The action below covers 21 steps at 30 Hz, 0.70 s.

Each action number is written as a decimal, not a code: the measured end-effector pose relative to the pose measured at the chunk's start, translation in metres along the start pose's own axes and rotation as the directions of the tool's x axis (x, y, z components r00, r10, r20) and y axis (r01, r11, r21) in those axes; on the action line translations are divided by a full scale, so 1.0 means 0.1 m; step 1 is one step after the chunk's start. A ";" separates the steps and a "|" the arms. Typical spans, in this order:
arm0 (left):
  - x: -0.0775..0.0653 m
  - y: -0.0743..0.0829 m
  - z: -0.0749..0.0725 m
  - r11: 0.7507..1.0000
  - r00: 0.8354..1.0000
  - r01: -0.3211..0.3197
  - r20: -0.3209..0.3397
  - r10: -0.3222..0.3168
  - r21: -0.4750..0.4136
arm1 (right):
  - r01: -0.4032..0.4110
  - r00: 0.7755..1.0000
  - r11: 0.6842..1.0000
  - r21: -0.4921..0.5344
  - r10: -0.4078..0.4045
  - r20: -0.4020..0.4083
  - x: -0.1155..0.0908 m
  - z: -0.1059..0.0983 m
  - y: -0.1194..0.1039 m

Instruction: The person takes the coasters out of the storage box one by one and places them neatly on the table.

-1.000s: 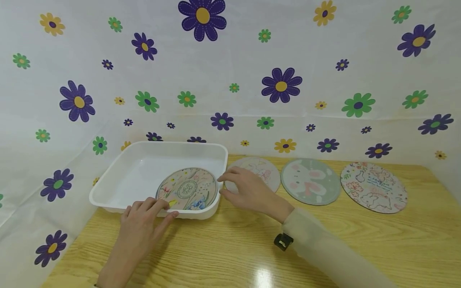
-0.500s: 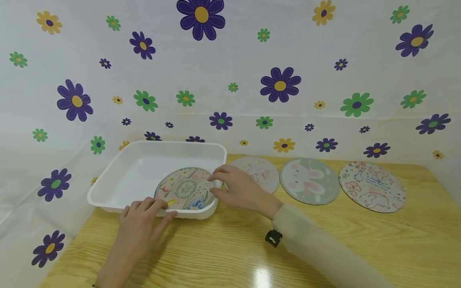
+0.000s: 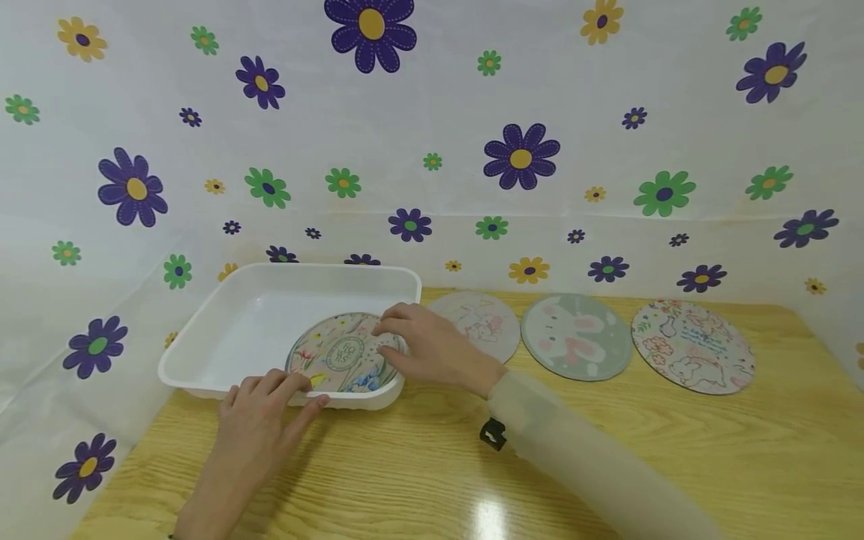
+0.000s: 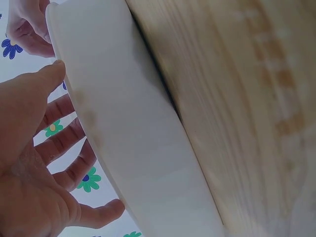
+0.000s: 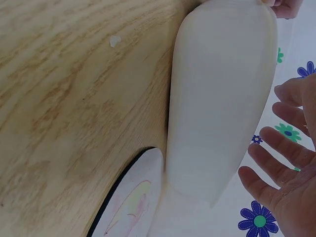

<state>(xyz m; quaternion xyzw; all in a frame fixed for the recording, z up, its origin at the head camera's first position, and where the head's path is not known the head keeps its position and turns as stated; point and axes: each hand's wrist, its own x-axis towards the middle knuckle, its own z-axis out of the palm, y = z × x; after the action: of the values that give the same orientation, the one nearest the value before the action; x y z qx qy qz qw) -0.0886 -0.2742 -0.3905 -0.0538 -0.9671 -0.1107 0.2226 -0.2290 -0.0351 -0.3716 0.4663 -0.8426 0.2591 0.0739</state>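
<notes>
The white plastic tray (image 3: 202, 337) stands at the left of the table. A round mat (image 3: 347, 341) with flowers and a printed circle lies inside its front right part. My left hand (image 3: 259, 416) holds the tray's front rim, fingers over the edge and thumb on the outside; the left wrist view shows the thumb (image 4: 55, 71) at the rim, with the other fingertips partly hidden behind it. Reaching over the right rim, my right hand (image 3: 432, 345) is above the mat's right edge. Its fingers (image 5: 281, 148) are spread and slightly bent in the right wrist view, with nothing held between them.
To the right of the tray lie three more round mats: a pale pink one (image 3: 489, 334) partly behind my right hand, a green rabbit one (image 3: 577, 337) and a floral one (image 3: 695, 349). A flower-printed cloth (image 3: 459, 97) hangs behind the wooden table (image 3: 574, 435).
My right hand has shifted left from the tray's right rim to above the mat's right edge. The left hand has kept its hold on the front rim. The camera view has drifted slightly.
</notes>
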 end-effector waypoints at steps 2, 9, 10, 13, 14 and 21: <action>0.01 0.00 0.00 1.000 1.000 0.007 0.010 -0.007 0.001 | 0.003 1.000 1.000 -0.007 -0.003 0.006 0.03 0.00 -0.01; 0.02 0.00 -0.01 1.000 1.000 0.011 0.010 -0.011 -0.001 | -0.023 0.998 0.999 -0.025 0.024 0.066 0.11 0.04 -0.04; 0.01 0.00 -0.02 1.000 1.000 0.011 0.010 -0.011 -0.001 | -0.031 0.996 0.999 -0.026 0.033 0.080 0.12 0.04 -0.04; 0.02 -0.01 -0.02 1.000 1.000 0.012 0.014 -0.012 -0.003 | -0.042 0.993 0.999 -0.023 0.044 0.111 0.16 0.06 -0.05; 0.02 -0.01 -0.01 1.000 1.000 0.012 0.016 -0.012 -0.005 | -0.045 0.992 0.999 -0.024 0.048 0.117 0.17 0.07 -0.04; 0.00 -0.02 0.01 1.000 1.000 -0.002 -0.001 0.002 -0.008 | -0.031 0.993 0.999 -0.028 0.034 0.115 0.26 0.14 -0.01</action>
<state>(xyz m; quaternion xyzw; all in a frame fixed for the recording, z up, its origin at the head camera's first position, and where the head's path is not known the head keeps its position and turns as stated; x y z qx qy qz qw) -0.0894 -0.2756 -0.3911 -0.0557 -0.9665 -0.1144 0.2230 -0.2405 -0.0624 -0.3740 0.4657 -0.8563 0.2217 0.0270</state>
